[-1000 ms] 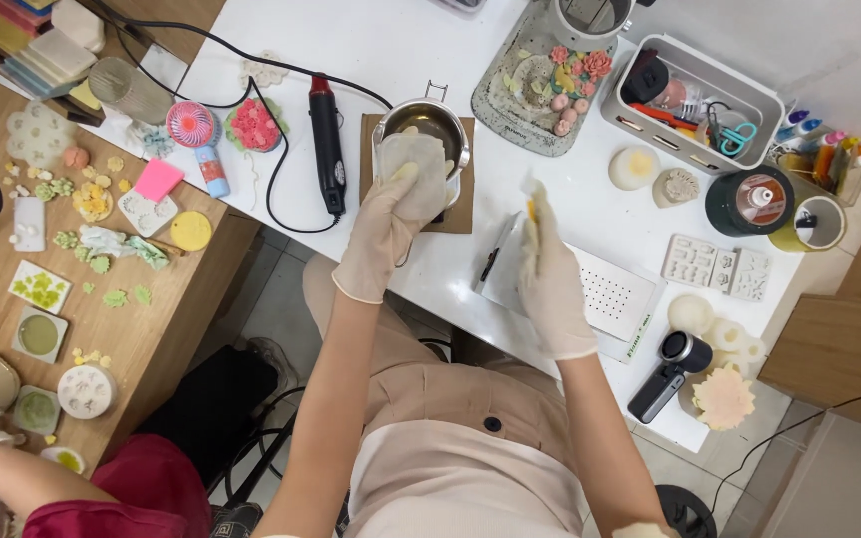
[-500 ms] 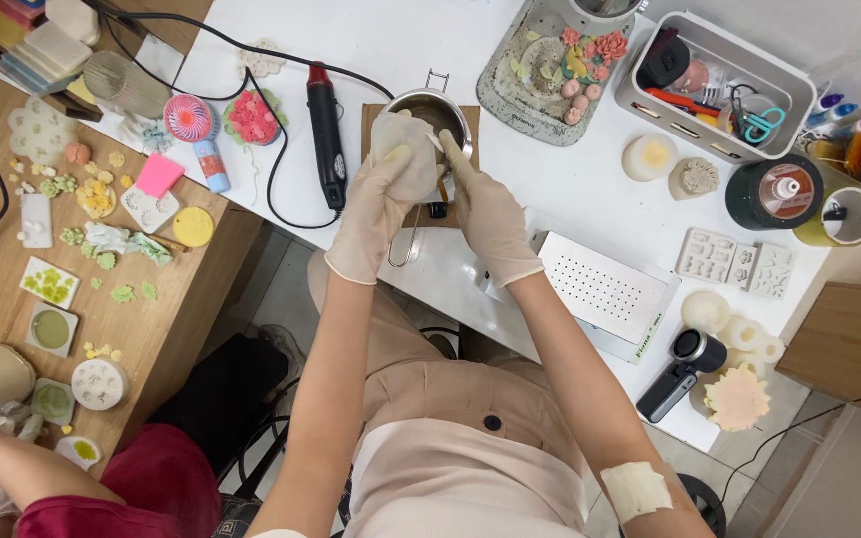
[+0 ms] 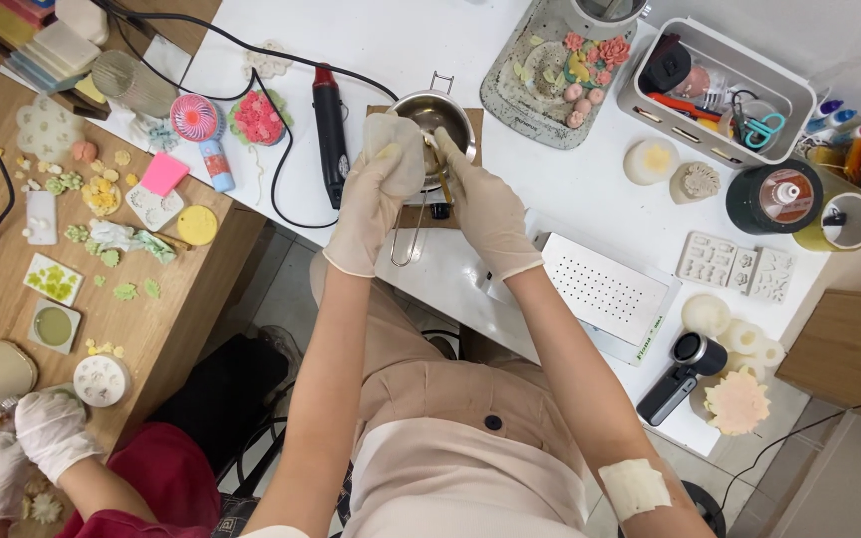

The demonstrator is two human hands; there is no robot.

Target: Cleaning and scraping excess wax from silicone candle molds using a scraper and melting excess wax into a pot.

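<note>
A second ago the right hand [image 3: 485, 209] hung over the white table [image 3: 590, 209] beside the perforated tray [image 3: 605, 289], holding a thin yellowish tool. It has since crossed to the steel pot [image 3: 435, 120], its fingers at the rim; whether it holds that tool now is unclear. The left hand [image 3: 376, 189], already at the pot, has shifted slightly along its near side.

A small shiny steel pot [image 3: 437, 112] is sitting upright on a brown square mat [image 3: 470, 125] at the far middle of the white table, its long wire handle [image 3: 406, 239] pointing near.
</note>
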